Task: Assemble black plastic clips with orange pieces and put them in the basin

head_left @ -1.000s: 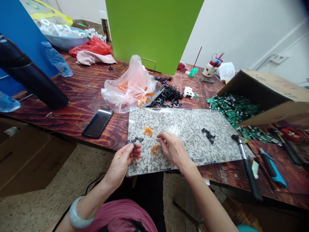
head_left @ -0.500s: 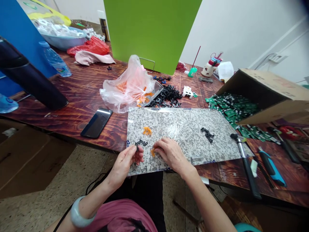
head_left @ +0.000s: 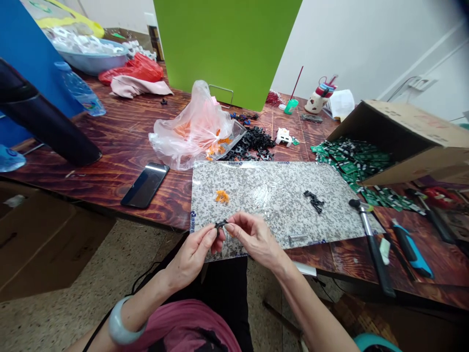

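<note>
My left hand (head_left: 200, 247) is closed, thumb and fingers pinching a small black curved plastic part (head_left: 220, 224) above the near edge of the speckled board (head_left: 278, 222). On the part's right end the fingertips of my right hand (head_left: 254, 237) are pressed together. Whether a small orange piece is also between them is hidden. Just beyond the hands lies a little heap of orange plastic pieces (head_left: 222, 196). Thin clear pins (head_left: 267, 193) are spread at the board's middle, and several black parts (head_left: 314, 201) lie on its right side.
A phone (head_left: 145, 186) lies left of the board. Behind it are a clear plastic bag (head_left: 190, 132) and a pile of black parts (head_left: 252, 142). A carton (head_left: 410, 132) spills green circuit boards (head_left: 351, 159). On the right lie a hammer (head_left: 372, 249) and a blue cutter (head_left: 412, 249).
My right hand has risen from the board and moved left to meet the black part in my left hand. The orange piece that was at its fingertips is out of sight.
</note>
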Demonstrator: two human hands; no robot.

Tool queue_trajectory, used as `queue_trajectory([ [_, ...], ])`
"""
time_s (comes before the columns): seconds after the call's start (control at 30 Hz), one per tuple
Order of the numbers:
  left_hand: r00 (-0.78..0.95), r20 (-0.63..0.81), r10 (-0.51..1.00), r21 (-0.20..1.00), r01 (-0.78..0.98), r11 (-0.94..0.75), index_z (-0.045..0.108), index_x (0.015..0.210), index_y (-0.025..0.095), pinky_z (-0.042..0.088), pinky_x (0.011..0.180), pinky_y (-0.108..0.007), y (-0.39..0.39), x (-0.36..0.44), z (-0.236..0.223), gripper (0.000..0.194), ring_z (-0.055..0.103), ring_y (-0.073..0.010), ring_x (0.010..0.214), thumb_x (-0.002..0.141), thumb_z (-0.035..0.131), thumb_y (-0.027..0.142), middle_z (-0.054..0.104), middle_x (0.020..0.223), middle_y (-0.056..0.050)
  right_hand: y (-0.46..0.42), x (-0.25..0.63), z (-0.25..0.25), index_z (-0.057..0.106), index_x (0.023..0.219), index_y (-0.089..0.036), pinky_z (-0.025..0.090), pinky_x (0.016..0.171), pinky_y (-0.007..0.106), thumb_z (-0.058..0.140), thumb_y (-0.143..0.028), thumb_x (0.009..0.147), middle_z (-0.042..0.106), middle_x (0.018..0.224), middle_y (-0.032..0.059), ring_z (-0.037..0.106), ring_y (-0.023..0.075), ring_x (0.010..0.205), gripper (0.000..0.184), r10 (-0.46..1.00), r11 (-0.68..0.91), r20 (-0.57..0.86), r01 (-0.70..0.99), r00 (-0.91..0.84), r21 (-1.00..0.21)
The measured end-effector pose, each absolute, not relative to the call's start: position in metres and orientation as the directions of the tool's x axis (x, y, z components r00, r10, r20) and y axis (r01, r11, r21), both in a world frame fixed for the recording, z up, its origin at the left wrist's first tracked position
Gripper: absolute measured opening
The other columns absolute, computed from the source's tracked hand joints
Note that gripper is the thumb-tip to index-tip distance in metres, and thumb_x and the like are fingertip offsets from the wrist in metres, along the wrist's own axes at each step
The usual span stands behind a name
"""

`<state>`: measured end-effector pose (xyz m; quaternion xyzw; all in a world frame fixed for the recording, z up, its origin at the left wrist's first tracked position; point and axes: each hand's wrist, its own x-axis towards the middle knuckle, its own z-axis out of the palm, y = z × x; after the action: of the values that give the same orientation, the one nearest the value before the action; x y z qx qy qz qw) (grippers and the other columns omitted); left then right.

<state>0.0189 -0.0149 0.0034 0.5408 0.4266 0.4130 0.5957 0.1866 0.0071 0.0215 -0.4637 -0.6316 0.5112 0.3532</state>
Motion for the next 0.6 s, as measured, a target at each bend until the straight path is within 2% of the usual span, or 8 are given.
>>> queue_trajectory([
  [0.1, 0.302, -0.071, 0.951, 0.997, -0.005, 0.077, 0.063, 0.077, 0.018, 0.043, 0.064, -0.024, -0.017, 0.017, 0.001, 0.027, 0.052, -0.0163, 0.065, 0.090, 0.048, 0.036, 0.058, 0.068, -0.002, 0.002, 0.184, 0.022, 0.060, 0.075, -0.016, 0.037, 0.052, 0.021, 0.053, -0.029, 0.086, 0.055, 0.063, -0.0020, 0.047, 0.0092, 0.056, 0.019, 0.967, 0.170, 0.081, 0.381, -0.240, -0.909],
  [0.17, 0.291, -0.098, 0.952, 0.994, -0.019, 0.108, 0.063, 0.077, 0.018, 0.043, 0.064, -0.024, -0.017, 0.016, -0.002, 0.026, 0.053, -0.0160, 0.065, 0.090, 0.050, 0.036, 0.059, 0.070, -0.002, 0.004, 0.186, 0.022, 0.063, 0.077, -0.016, 0.040, 0.055, 0.021, 0.054, -0.028, 0.086, 0.060, 0.067, -0.0008, 0.051, 0.0100, 0.059, 0.017, 0.956, 0.241, 0.132, 0.440, -0.263, -0.865],
  [0.27, 0.260, -0.146, 0.955, 0.982, -0.077, 0.171, 0.066, 0.083, 0.017, 0.044, 0.063, -0.024, -0.015, 0.017, -0.003, 0.025, 0.054, -0.0160, 0.066, 0.088, 0.053, 0.038, 0.060, 0.073, -0.003, 0.014, 0.198, 0.019, 0.065, 0.091, -0.020, 0.045, 0.067, 0.024, 0.051, -0.030, 0.089, 0.067, 0.085, 0.0022, 0.060, 0.0135, 0.075, 0.018, 0.934, 0.316, 0.170, 0.502, -0.315, -0.805],
  [0.33, 0.223, -0.174, 0.959, 0.972, -0.116, 0.203, 0.067, 0.085, 0.016, 0.044, 0.061, -0.024, -0.012, 0.017, -0.002, 0.026, 0.054, -0.0157, 0.065, 0.086, 0.056, 0.039, 0.061, 0.072, -0.003, 0.022, 0.208, 0.016, 0.065, 0.097, -0.021, 0.045, 0.077, 0.028, 0.049, -0.029, 0.091, 0.068, 0.092, 0.0043, 0.060, 0.0167, 0.086, 0.019, 0.934, 0.346, 0.193, 0.621, -0.302, -0.704],
  [0.47, 0.164, -0.225, 0.961, 0.956, -0.154, 0.250, 0.069, 0.086, 0.015, 0.044, 0.060, -0.023, -0.007, 0.014, 0.000, 0.028, 0.055, -0.0146, 0.064, 0.081, 0.062, 0.041, 0.062, 0.069, -0.002, 0.028, 0.218, 0.007, 0.065, 0.093, -0.021, 0.042, 0.079, 0.030, 0.055, -0.030, 0.089, 0.065, 0.087, 0.0054, 0.058, 0.0194, 0.086, 0.014, 0.927, 0.372, 0.134, 0.809, -0.351, -0.455],
  [0.6, 0.166, -0.245, 0.955, 0.948, -0.163, 0.272, 0.070, 0.088, 0.015, 0.044, 0.061, -0.023, -0.007, 0.012, -0.002, 0.028, 0.055, -0.0142, 0.064, 0.081, 0.062, 0.041, 0.062, 0.070, -0.002, 0.026, 0.213, 0.000, 0.064, 0.087, -0.020, 0.041, 0.077, 0.030, 0.058, -0.026, 0.086, 0.063, 0.084, 0.0042, 0.056, 0.0186, 0.083, 0.007, 0.925, 0.361, 0.049, 0.830, -0.377, -0.426],
])
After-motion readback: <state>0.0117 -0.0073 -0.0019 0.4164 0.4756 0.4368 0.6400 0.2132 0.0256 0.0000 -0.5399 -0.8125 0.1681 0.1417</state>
